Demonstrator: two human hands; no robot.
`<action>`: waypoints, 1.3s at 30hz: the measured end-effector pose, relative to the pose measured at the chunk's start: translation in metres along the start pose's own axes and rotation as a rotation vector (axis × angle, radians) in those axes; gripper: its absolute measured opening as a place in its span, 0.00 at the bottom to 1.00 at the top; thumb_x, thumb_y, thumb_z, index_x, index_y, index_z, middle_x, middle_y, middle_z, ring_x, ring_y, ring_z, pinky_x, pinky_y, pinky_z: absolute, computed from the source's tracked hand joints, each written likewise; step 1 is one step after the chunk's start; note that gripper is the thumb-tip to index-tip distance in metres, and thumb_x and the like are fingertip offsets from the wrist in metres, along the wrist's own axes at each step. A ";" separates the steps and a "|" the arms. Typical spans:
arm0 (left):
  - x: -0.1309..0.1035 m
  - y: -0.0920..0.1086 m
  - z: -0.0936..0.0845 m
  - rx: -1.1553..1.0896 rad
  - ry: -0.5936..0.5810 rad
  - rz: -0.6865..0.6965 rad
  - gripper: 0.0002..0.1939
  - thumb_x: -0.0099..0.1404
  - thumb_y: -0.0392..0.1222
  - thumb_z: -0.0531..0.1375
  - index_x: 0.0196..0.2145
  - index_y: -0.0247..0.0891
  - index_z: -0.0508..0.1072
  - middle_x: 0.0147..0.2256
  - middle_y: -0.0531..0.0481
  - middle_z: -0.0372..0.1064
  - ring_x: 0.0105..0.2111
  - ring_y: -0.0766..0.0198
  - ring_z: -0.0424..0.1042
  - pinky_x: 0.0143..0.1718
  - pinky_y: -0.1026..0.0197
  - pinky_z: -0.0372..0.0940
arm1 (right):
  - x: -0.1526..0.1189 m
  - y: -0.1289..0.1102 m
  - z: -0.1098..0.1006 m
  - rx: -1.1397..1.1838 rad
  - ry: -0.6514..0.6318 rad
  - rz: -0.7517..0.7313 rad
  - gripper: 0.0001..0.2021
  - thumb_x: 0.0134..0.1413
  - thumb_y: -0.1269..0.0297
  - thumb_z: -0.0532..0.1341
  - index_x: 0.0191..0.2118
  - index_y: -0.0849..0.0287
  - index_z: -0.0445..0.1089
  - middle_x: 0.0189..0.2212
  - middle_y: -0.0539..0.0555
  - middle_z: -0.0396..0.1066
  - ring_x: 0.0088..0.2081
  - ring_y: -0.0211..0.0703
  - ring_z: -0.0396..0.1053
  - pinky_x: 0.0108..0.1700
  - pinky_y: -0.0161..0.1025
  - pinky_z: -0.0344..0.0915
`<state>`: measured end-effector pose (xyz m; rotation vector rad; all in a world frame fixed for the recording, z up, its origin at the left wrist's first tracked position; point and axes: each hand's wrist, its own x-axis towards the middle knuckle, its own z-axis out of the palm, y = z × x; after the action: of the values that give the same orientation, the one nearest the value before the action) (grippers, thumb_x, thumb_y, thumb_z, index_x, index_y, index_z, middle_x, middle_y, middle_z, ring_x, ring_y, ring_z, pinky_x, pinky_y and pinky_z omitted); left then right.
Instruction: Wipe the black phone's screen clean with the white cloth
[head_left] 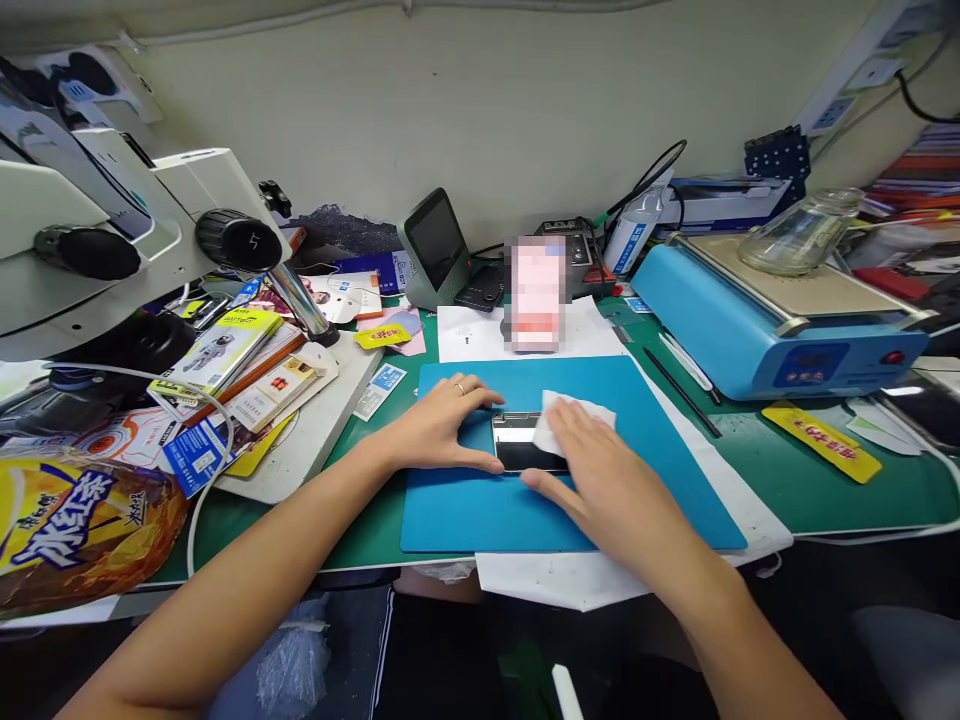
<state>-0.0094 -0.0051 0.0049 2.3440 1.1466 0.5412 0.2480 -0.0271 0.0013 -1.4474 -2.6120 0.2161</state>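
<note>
A dark, glossy phone (515, 455) lies flat and crosswise on the blue mat (480, 515), with a bright reflection across it. My left hand (439, 425), a ring on one finger, steadies its left end between the thumb at the near corner and the fingertips at the far corner. Under the fingers of my right hand (600, 460) is a folded white wipe (598, 411), pressed onto the phone's right part. The right thumb points left beside the phone's near edge. Wipe and hand hide the phone's right end.
A microscope (240, 240) rises at the left above booklets and a bottle of iced tea (82, 530). Behind the mat stand a pixelated phone (538, 295) and a smart display (435, 245). At the right, a blue heating machine (720, 320) carries a glass jar (799, 235); a black pen-like tool (682, 393) lies nearby.
</note>
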 end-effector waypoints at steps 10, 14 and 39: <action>-0.005 -0.002 -0.002 -0.154 0.031 0.014 0.43 0.68 0.75 0.36 0.63 0.40 0.63 0.49 0.41 0.69 0.47 0.51 0.66 0.53 0.47 0.61 | -0.008 -0.024 0.001 0.024 0.020 -0.142 0.38 0.67 0.40 0.50 0.70 0.66 0.58 0.69 0.65 0.57 0.69 0.58 0.56 0.67 0.55 0.60; -0.004 -0.001 -0.001 -0.103 0.018 -0.005 0.38 0.72 0.71 0.39 0.60 0.41 0.66 0.50 0.41 0.69 0.51 0.49 0.66 0.55 0.47 0.61 | -0.016 0.013 -0.001 -0.003 0.090 -0.042 0.36 0.68 0.41 0.49 0.70 0.63 0.58 0.68 0.63 0.58 0.69 0.59 0.57 0.66 0.59 0.61; 0.001 0.005 0.006 -0.027 0.064 -0.088 0.12 0.58 0.34 0.54 0.42 0.41 0.63 0.44 0.45 0.70 0.41 0.55 0.68 0.43 0.51 0.66 | 0.017 0.088 -0.038 0.007 0.322 -0.023 0.24 0.69 0.54 0.50 0.57 0.64 0.74 0.60 0.63 0.72 0.61 0.60 0.69 0.60 0.58 0.68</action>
<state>-0.0027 -0.0089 0.0033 2.2562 1.2566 0.6001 0.3190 0.0357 0.0219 -1.3240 -2.3630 -0.0120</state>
